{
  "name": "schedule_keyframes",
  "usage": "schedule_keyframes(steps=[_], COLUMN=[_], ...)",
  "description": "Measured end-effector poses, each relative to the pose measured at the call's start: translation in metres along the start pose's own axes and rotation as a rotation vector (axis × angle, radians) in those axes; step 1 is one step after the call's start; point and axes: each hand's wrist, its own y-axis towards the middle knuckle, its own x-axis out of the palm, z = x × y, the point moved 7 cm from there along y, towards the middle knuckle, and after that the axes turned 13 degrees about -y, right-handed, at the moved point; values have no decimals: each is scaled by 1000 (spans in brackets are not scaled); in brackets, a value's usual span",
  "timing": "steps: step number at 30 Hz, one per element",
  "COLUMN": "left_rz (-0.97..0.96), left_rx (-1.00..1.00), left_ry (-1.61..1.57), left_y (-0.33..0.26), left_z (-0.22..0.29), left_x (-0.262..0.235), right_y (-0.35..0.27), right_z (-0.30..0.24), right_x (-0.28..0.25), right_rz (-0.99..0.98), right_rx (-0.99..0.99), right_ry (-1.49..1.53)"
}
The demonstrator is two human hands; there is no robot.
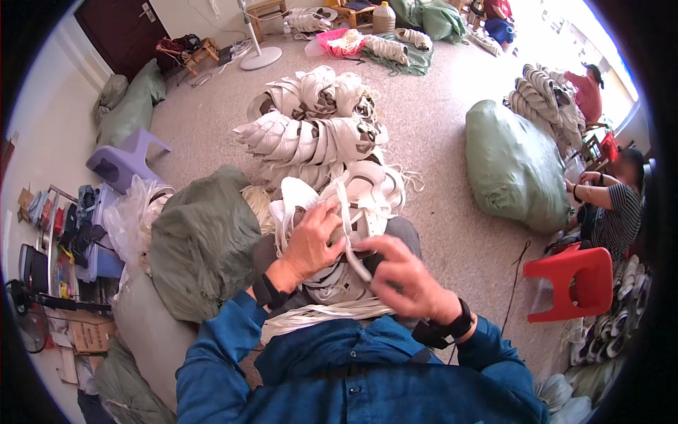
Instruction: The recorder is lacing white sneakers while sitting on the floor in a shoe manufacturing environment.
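Observation:
A white shoe upper (371, 191) lies over my lap, with a flat white shoelace (343, 205) running down its middle. My left hand (311, 244) is closed on the left side of the upper, its fingertips beside the lace. To the right, my right hand (406, 279) is partly blurred; its index finger reaches toward the lace, and its thumb and curled fingers hold the lace's lower end. A bundle of loose white laces (325, 314) lies across my lap, close to my body. More uppers are stacked under and beyond the one I handle.
Nested white uppers (311, 138) stand in front of me on the floor. Green sacks (205, 240) crowd my left, near a purple stool (127, 159). On the right are a large green sack (512, 169), a red stool (575, 283) and a seated person (611, 208) in stripes.

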Motion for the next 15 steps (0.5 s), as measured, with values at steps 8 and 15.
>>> schedule_keyframes(steps=[8,15], left_rz=[114,185], left_rx=[72,-161], left_ry=[235,-118], left_y=[-6,-23], left_z=[23,50], left_x=[2,-24], right_y=[4,17], right_z=[63,76], right_x=[-22,22], right_rz=[268,357], right_rx=[469,589], right_ry=[453,523])
